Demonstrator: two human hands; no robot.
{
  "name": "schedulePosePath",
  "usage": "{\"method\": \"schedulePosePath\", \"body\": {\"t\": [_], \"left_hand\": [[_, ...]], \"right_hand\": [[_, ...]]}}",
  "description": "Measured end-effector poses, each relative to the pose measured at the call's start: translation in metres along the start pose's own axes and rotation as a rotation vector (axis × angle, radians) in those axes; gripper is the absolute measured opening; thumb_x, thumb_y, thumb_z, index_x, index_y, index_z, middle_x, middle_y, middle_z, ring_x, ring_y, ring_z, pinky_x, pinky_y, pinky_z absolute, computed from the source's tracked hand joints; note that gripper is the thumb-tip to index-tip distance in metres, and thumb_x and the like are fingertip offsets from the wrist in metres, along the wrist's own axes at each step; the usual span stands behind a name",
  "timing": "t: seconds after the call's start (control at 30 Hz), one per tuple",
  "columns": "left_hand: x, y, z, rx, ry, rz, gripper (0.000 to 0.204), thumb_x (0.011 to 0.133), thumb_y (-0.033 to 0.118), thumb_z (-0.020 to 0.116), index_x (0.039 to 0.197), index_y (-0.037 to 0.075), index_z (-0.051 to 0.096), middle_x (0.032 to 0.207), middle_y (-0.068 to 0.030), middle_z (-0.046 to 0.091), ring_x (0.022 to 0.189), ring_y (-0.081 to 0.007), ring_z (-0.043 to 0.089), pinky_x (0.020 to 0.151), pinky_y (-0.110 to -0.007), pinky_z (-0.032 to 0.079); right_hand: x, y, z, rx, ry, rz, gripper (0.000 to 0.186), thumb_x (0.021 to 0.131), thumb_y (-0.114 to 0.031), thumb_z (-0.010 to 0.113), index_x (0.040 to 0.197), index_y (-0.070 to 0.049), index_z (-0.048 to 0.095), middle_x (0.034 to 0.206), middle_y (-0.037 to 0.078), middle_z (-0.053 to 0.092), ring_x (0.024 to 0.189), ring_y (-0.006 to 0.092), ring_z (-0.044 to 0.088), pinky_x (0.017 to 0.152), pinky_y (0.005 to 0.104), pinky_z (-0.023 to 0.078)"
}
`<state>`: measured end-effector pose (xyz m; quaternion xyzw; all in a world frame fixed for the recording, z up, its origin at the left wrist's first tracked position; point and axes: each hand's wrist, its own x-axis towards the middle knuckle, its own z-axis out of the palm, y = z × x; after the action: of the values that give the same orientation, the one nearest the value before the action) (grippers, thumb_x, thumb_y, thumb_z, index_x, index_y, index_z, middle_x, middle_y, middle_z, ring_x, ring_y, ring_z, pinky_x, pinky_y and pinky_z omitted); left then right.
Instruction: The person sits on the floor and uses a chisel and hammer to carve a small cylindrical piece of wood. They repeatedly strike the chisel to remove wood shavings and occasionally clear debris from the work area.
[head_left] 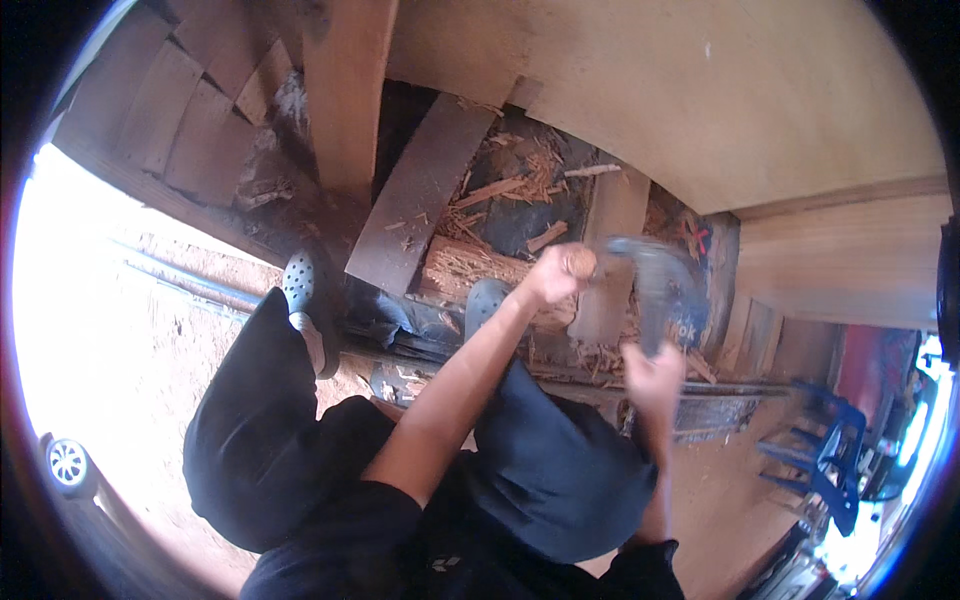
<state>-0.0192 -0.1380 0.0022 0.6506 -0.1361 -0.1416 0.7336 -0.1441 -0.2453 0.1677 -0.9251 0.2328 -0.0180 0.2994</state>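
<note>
My left hand [552,280] is closed around a tool whose round wooden handle end [579,263] points up; the rest of it is hidden by the fist. My right hand [655,375] grips the dark handle of a hammer [655,285], which is smeared by motion. Its metal head is raised to the right of the left fist, apart from the wooden handle end. Beneath my left hand lies a rough, gouged piece of wood [465,268], partly covered by my arm and shoe.
Wood chips [530,175] litter the work area between a dark board [415,195] and a lighter board [610,230]. A large wood panel [680,90] rises beyond. My clog [298,280] rests at the left. A blue plastic chair [830,450] stands at the right.
</note>
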Motion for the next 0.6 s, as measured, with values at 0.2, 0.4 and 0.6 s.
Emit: {"method": "schedulePosePath", "body": {"t": [0.2, 0.4, 0.6], "left_hand": [[-0.004, 0.002, 0.001, -0.025, -0.015, -0.044, 0.027, 0.062, 0.012, 0.073, 0.083, 0.000, 0.059, 0.076, -0.0122, 0.063, 0.068, -0.0214, 0.058, 0.069, -0.033, 0.047], [-0.002, -0.004, 0.002, 0.011, 0.009, -0.060, 0.028, 0.063, 0.014, 0.073, 0.082, 0.000, 0.059, 0.077, -0.0132, 0.064, 0.069, -0.0210, 0.059, 0.069, -0.034, 0.048], [-0.002, -0.010, 0.007, -0.225, 0.003, 0.038, 0.029, 0.065, 0.017, 0.075, 0.083, 0.000, 0.059, 0.078, -0.0142, 0.064, 0.073, -0.0250, 0.062, 0.069, -0.035, 0.048]], "right_hand": [[-0.032, -0.065, -0.128, 0.815, 0.466, -0.311, 0.020, 0.086, -0.007, 0.054, 0.066, -0.008, 0.053, 0.050, -0.002, 0.038, 0.043, 0.0078, 0.037, 0.040, 0.0241, 0.027], [-0.002, -0.045, -0.027, 0.177, 0.658, -0.666, 0.014, 0.084, -0.014, 0.051, 0.072, -0.008, 0.049, 0.061, 0.004, 0.047, 0.050, 0.0161, 0.047, 0.049, 0.0294, 0.042], [-0.014, 0.002, -0.015, -0.014, 0.187, -0.240, 0.011, 0.076, -0.010, 0.063, 0.076, -0.001, 0.059, 0.062, 0.006, 0.056, 0.053, 0.0143, 0.048, 0.047, 0.0308, 0.038]]}}
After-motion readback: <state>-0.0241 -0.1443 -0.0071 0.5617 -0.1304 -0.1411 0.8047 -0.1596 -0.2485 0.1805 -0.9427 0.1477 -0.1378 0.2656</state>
